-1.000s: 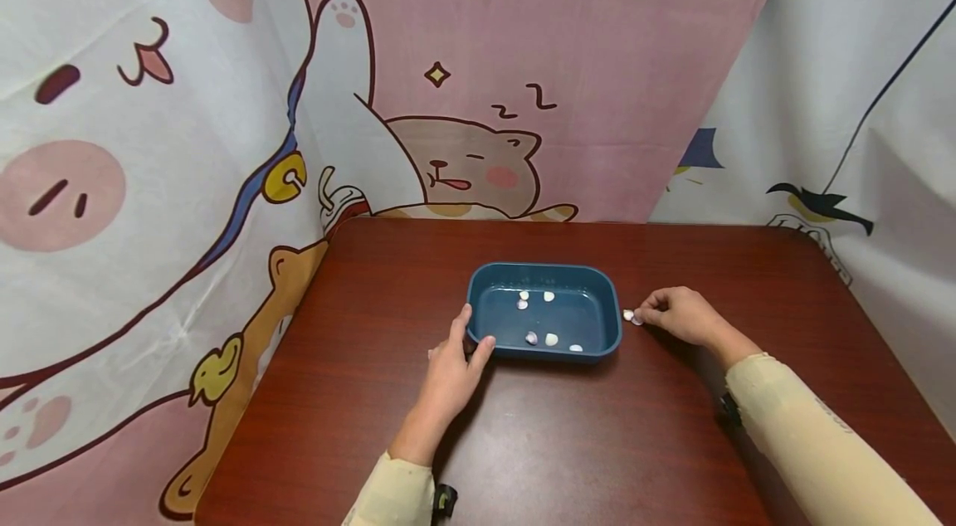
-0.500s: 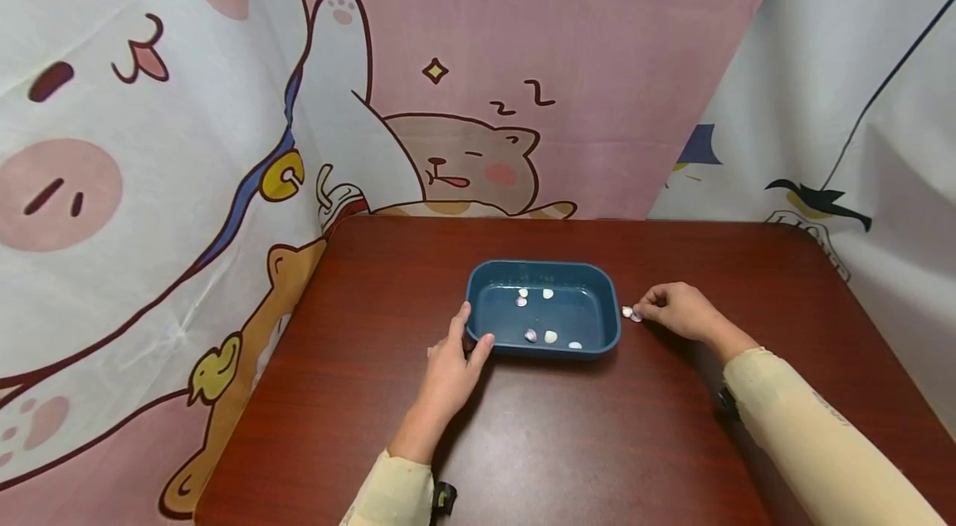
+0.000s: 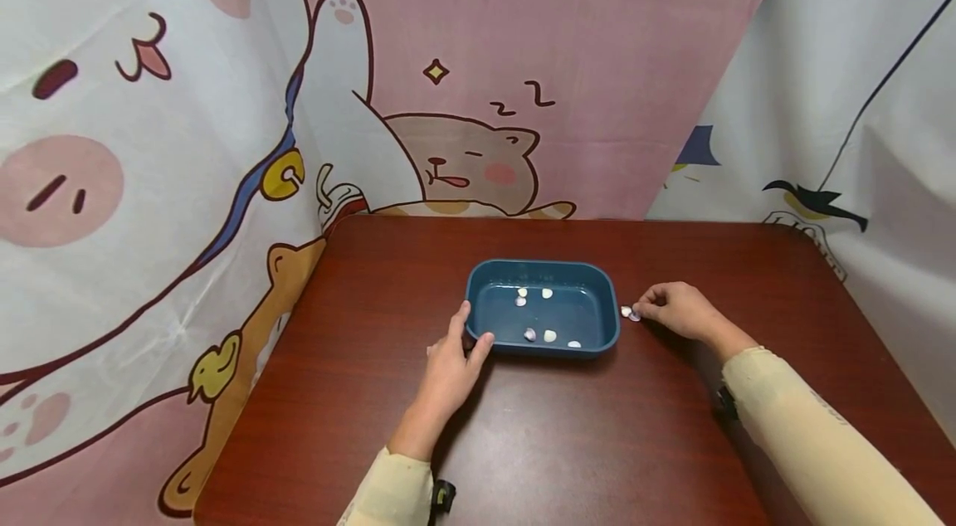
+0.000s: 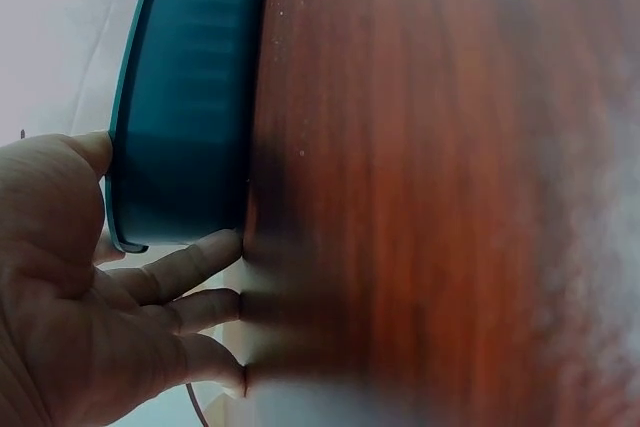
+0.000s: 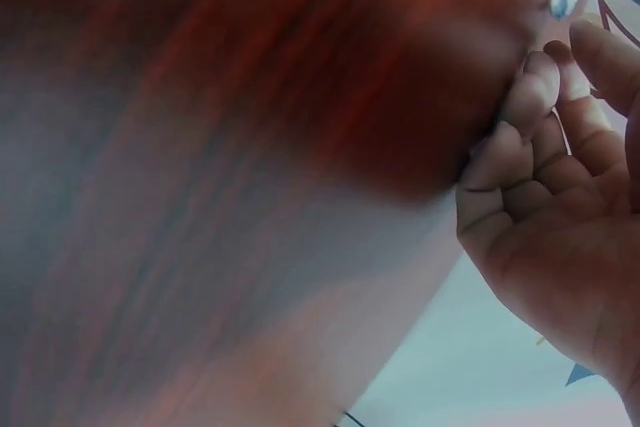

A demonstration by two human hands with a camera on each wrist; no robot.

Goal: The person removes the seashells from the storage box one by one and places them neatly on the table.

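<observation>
A blue rectangular tray (image 3: 543, 350) stands on the table with several small white and purplish seashells, one of them a white shell (image 3: 549, 336), on its floor. My left hand (image 3: 451, 372) spreads thumb and forefinger around the tray's near left corner, touching the rim. In the left wrist view, the other fingers of the left hand (image 4: 110, 317) reach to the tabletop beside the tray wall. Right of the tray, my right hand (image 3: 681, 312) pinches a purplish shell (image 3: 635, 316) between thumb and forefinger at table level. A white shell (image 3: 626, 311) lies against it, nearer the tray.
The dark red wooden table (image 3: 582, 443) carries the tray around its middle. A cartoon-printed cloth (image 3: 597, 53) hangs behind the table and along its left side. White cloth (image 3: 896, 177) hangs at the right.
Almost nothing has changed: both hands, the tray and the shells keep their places, and only the head view has shifted slightly.
</observation>
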